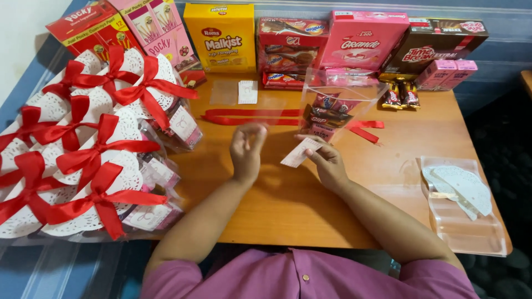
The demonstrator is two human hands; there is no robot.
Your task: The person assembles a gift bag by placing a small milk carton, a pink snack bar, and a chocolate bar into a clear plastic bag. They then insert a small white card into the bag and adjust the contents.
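Centrally, above bare table: right hand pinches a small card between fingertips; left hand is raised beside it, fingers loosely curled, holding nothing discernible. Clear bag of snacks stands just beyond the card, over red ribbon. Open tabletop lies toward the near edge. Bowed gift packs crowd the left edge, partly cut off. Boxes line the far edge. Doilies lie right.
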